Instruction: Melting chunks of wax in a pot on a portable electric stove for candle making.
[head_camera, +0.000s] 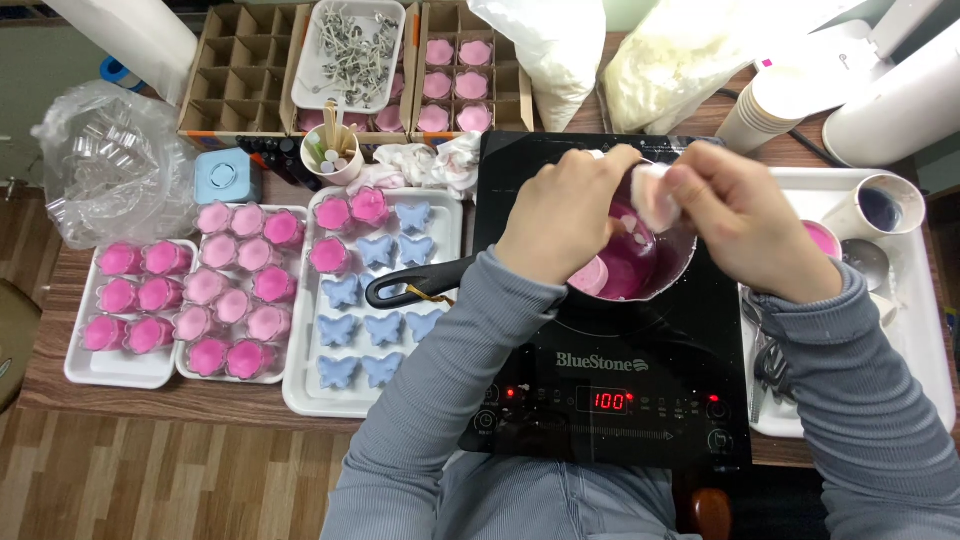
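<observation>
i've got my left hand (570, 225) clamped on the rim of the small pot (640, 265) sitting on the black induction cooker (610, 370), right hand (735, 225) pinching a white wad (655, 195) against its pink-coated inside. trays of pink and blue wax shapes (375, 290) lie left.

Brown wooden counter (200, 398); carries white plastic trays (300, 398), black induction cooktop (600, 390), cardboard divider boxes (235, 70), clear plastic bag (110, 165)
</observation>
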